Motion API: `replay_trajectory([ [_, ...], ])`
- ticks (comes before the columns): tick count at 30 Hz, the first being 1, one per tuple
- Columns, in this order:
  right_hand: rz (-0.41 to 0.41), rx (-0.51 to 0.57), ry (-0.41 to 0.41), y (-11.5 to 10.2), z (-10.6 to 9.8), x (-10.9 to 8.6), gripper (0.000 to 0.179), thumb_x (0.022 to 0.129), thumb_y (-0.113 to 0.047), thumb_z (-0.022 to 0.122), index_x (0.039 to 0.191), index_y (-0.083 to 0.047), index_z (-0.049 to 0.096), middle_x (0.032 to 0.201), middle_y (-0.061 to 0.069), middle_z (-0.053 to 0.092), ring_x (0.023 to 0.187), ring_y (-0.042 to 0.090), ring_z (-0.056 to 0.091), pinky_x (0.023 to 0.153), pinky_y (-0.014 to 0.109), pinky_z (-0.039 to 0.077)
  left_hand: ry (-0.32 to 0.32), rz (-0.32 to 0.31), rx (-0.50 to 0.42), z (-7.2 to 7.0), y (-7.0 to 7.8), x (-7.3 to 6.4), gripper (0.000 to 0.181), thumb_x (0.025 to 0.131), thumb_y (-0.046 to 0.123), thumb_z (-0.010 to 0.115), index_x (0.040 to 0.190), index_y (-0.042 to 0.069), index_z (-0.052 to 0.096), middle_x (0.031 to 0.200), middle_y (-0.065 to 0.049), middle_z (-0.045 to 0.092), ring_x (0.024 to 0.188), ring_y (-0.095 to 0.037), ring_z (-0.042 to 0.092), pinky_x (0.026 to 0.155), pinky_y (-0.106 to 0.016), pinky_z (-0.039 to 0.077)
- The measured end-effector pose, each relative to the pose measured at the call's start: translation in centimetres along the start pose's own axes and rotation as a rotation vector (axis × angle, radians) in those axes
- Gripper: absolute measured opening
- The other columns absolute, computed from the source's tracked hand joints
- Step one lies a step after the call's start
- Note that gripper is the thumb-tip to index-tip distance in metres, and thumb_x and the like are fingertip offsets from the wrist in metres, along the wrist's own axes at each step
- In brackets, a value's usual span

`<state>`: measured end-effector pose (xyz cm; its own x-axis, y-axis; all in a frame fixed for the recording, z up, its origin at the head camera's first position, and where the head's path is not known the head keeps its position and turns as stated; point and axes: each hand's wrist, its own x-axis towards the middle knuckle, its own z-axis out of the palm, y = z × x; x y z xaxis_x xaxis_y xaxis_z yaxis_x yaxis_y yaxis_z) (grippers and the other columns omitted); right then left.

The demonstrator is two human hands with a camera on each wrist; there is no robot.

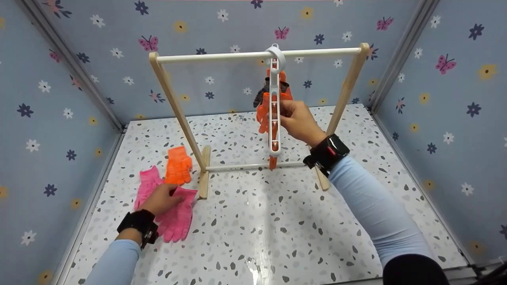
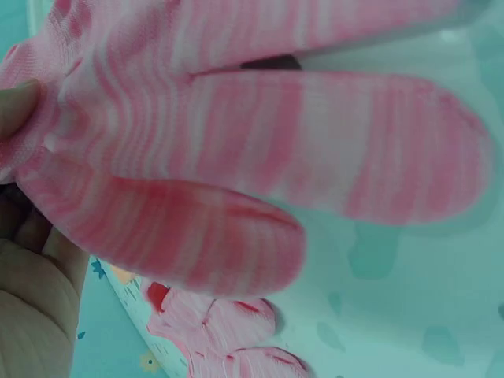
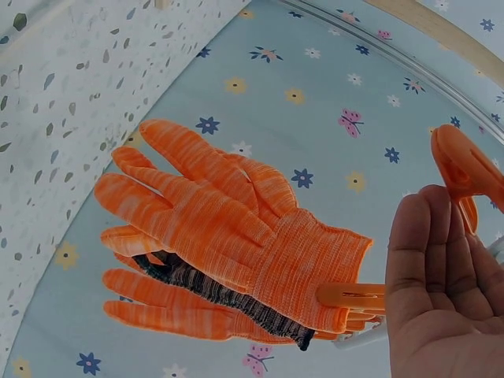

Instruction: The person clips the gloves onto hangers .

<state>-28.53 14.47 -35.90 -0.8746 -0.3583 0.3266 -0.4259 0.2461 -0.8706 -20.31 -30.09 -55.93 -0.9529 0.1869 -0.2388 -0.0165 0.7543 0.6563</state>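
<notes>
The left hand (image 1: 164,202) has its fingers bent around the near pink glove (image 1: 176,221), close to the cuff. In the left wrist view the thumb presses on one face of the knit and the other fingers are curled at the opposite side, so the glove is pinched; its own fingers spread away from the hand. Whether this glove touches the tabletop (image 1: 237,229), I cannot tell. Just beside it, a second pink glove (image 1: 147,183) lies partly under the forearm side of the hand, and an orange glove (image 1: 177,163) lies beyond, near the left foot of the rack (image 1: 214,57).

The right hand (image 1: 301,122) is raised at the white hanger (image 1: 274,89), which hangs from the rack's top rod. In the right wrist view its fingers are bent and held together, with the tips at a free orange clip (image 3: 465,161). The thumb is hidden there, so I cannot tell whether the fingers really grip this clip or only touch it.

Left of these fingers in the same view, another clip (image 3: 354,296) bites the cuff of a hanging orange glove (image 3: 205,213). Behind this one a dark glove (image 3: 228,295) shows, with more orange knit under it.
</notes>
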Motion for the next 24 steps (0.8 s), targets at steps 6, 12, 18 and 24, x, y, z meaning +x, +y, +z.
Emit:
replay_trajectory([
  [6, 0.004, -0.018, 0.004, 0.0, 0.0, 0.0, 0.024, 0.104, -0.003, 0.070, 0.125, 0.005, 0.077, 0.120, 0.032, 0.075, 0.083, 0.004, 0.068, 0.077, 0.020, 0.056, 0.028, 0.016, -0.053, 0.2, 0.8, -0.1, 0.023, 0.102, 0.020, 0.076, 0.088, 0.009, 0.063, 0.074, -0.001, 0.046, 0.073, -0.022, 0.053, 0.065, -0.031, 0.044],
  [12, 0.024, -0.026, -0.003, 0.2, -0.1, 0.0, 0.024, 0.104, -0.004, 0.071, 0.124, 0.008, 0.076, 0.117, 0.029, 0.077, 0.085, 0.005, 0.068, 0.078, 0.020, 0.056, 0.084, 0.078, -0.071, 0.3, 1.4, 0.1, 0.031, 0.103, 0.017, 0.075, 0.080, 0.009, 0.057, 0.069, 0.000, 0.042, 0.069, -0.021, 0.050, 0.063, -0.028, 0.042],
  [18, 0.040, -0.029, -0.005, 0.2, -0.2, 0.0, 0.024, 0.104, -0.008, 0.072, 0.120, 0.010, 0.076, 0.098, 0.003, 0.076, 0.081, 0.007, 0.066, 0.076, 0.022, 0.055, 0.116, 0.111, -0.119, 0.5, 2.1, 0.3, 0.033, 0.103, 0.016, 0.075, 0.078, 0.008, 0.056, 0.069, 0.001, 0.042, 0.070, -0.020, 0.050, 0.063, -0.027, 0.041],
  [24, 0.020, -0.010, -0.009, 0.1, -0.2, 0.0, 0.020, 0.102, -0.006, 0.074, 0.116, 0.006, 0.078, 0.089, 0.001, 0.076, 0.077, 0.016, 0.065, 0.070, 0.024, 0.055, 0.161, 0.130, -0.154, 0.3, 2.9, 0.6, 0.030, 0.103, 0.013, 0.075, 0.079, 0.006, 0.058, 0.070, 0.000, 0.044, 0.072, -0.021, 0.050, 0.065, -0.026, 0.041],
])
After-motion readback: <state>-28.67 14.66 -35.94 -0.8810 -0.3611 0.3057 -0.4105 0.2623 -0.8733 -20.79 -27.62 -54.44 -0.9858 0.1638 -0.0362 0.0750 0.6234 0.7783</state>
